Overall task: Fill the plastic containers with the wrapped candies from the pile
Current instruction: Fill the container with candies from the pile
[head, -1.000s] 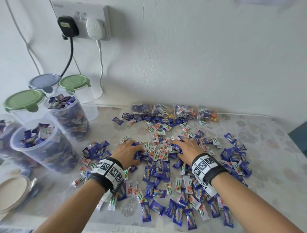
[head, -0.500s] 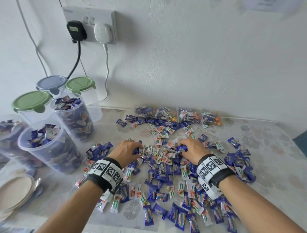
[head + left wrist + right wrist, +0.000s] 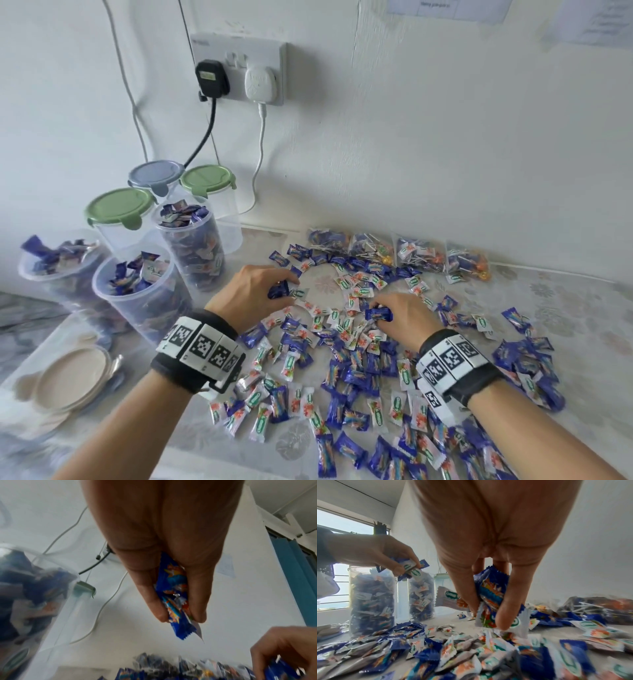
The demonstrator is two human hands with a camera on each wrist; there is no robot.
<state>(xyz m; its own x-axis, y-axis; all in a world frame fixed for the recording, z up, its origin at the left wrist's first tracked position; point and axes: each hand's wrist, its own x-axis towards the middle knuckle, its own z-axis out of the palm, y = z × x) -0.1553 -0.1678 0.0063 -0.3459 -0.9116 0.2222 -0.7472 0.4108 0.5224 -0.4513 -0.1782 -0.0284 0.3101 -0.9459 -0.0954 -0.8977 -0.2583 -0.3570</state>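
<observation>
Clutching candies: left hand, right hand.

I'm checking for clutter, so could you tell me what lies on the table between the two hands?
In the head view, a few white-wrapped candies lie between the left hand and right hand, with bare tablecloth behind them.

White wall socket plate high on the wall, with black plug and white plug side by side in it, each with a cable hanging down. Beige lids stacked at table's left edge. Clear bags of lollipops in a row along the wall. Window at far left.
</observation>
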